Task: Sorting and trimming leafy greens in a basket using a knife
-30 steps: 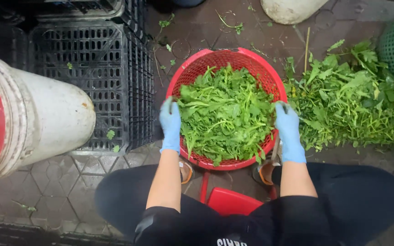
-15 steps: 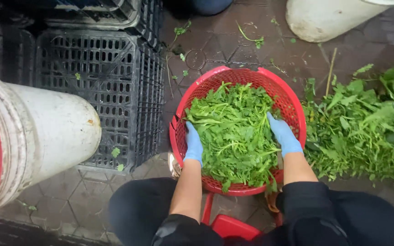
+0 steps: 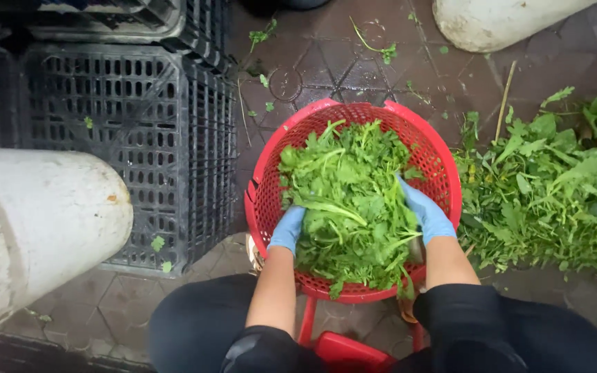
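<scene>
Now both gloved hands, left hand (image 3: 288, 229) and right hand (image 3: 426, 214), have left the red basket (image 3: 443, 173) rim and cup the leafy greens (image 3: 354, 200) inside it.

A basket (image 3: 354, 207) stands on the paved floor (image 3: 326, 55) in front of the person, holding a heap of leafy greens (image 3: 350, 200). The left hand (image 3: 288, 228) and right hand (image 3: 426, 214) press into the heap from either side. Left of the basket sits a crate (image 3: 119, 145), with a bucket (image 3: 29, 228) lying on its side nearer the person. Right of the basket lies a loose pile of greens (image 3: 554, 186) (directly on the floor).
</scene>
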